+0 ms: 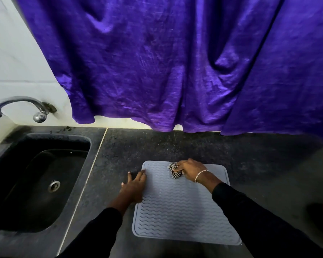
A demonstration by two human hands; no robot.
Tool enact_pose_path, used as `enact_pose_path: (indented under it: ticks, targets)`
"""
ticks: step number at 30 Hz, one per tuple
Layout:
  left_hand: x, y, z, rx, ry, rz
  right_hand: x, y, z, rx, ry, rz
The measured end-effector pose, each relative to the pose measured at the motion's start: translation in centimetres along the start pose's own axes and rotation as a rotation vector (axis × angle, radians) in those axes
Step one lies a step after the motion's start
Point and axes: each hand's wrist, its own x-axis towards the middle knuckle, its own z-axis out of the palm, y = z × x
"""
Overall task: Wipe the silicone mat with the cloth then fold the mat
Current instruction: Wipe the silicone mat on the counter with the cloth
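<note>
Grey wavy-ribbed silicone mat (183, 207) flat on dark stone counter (194, 146) | left hand (133, 187) fingers straight, pinning left edge against sliding | right hand (189, 169) bunches checked cloth (173, 171), wiping far end.

The only view comes from a wide-angle camera worn on the head, facing forward and down over a dark counter (175, 146). It is close: the grey mat (183, 211) fills the lower centre. The sink (26, 192) sits at lower left, and a purple curtain (175, 62) spans the upper frame.
</note>
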Motion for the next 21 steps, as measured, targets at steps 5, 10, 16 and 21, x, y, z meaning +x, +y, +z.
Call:
enact_pose_path:
  ticks: [5, 10, 16, 21]
  targets:
    - [0.1, 0.1, 0.1, 0.005, 0.002, -0.004, -0.3, 2.0, -1.2, -0.009, -0.043, 0.053]
    - [0.1, 0.2, 0.2, -0.002, 0.007, -0.008, -0.1, 0.9, -2.8, -0.076, 0.032, 0.014]
    - [0.1, 0.3, 0.2, -0.015, 0.016, -0.011, -1.1, 0.5, -0.5, -0.047, 0.004, -0.004]
    - [0.3, 0.6, 0.4, -0.025, 0.023, -0.019, -2.4, 3.8, -0.8, -0.029, -0.022, 0.051]
